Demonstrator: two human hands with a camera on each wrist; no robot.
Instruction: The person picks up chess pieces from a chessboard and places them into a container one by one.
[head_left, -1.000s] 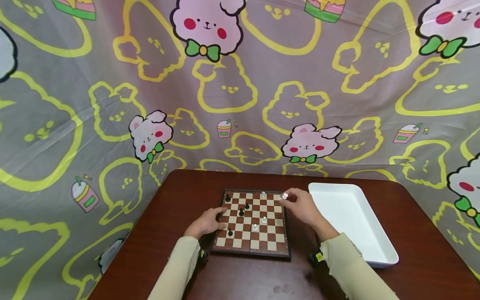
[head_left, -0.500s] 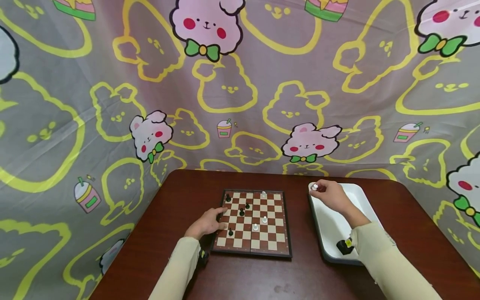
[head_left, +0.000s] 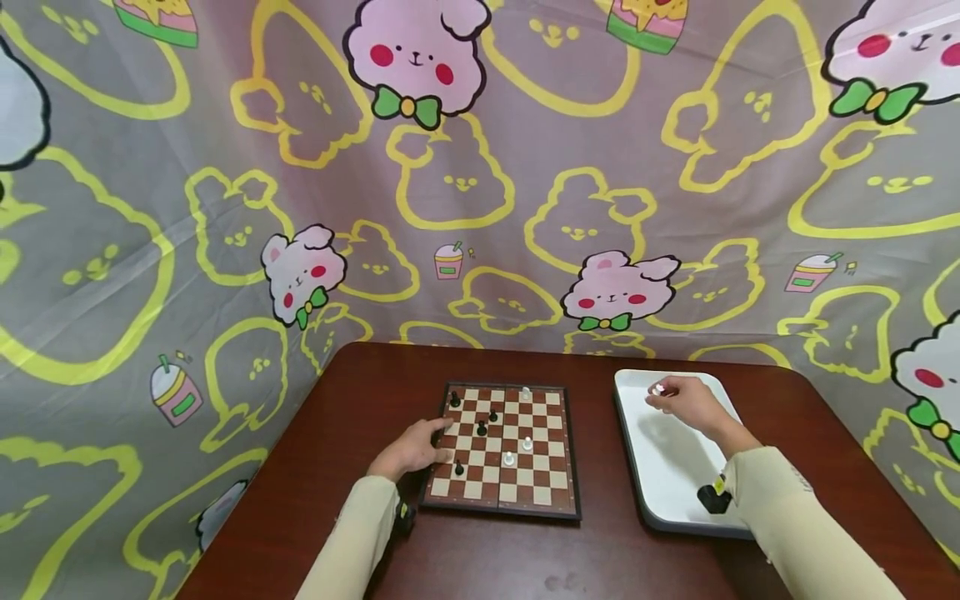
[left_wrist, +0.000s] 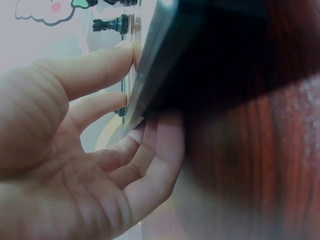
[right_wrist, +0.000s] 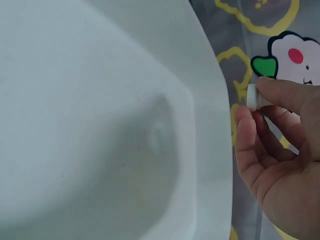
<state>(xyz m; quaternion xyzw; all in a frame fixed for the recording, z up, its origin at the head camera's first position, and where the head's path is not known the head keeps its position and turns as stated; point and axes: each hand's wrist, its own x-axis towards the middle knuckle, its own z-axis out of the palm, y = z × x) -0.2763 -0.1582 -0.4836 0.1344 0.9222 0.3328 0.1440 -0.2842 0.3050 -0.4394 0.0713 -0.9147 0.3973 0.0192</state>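
Note:
My left hand (head_left: 411,448) holds the left edge of a chessboard (head_left: 551,498). In the left wrist view its thumb and index finger rest on the board's top, and the other fingers curl at the edge and underside. My right hand (head_left: 693,404) pinches a white chess piece (head_left: 657,389) between thumb and fingertips, above the far part of a white tray (head_left: 624,400). The right wrist view shows the piece's round base (right_wrist: 252,97); fingers hide much of the rest. On the board stand several black pieces (head_left: 482,427) and three white ones, one a white pawn (head_left: 508,458).
A dark reddish-brown table (head_left: 480,554) bears the board and, to its right, the tray. Patterned cloth (head_left: 465,192) hangs behind the table and along both sides. In the right wrist view the tray floor (right_wrist: 75,100) carries the hand's shadow.
My right hand has travelled right from the board's far right corner to over the tray, carrying the white chess piece. My left hand stays at the board's left edge.

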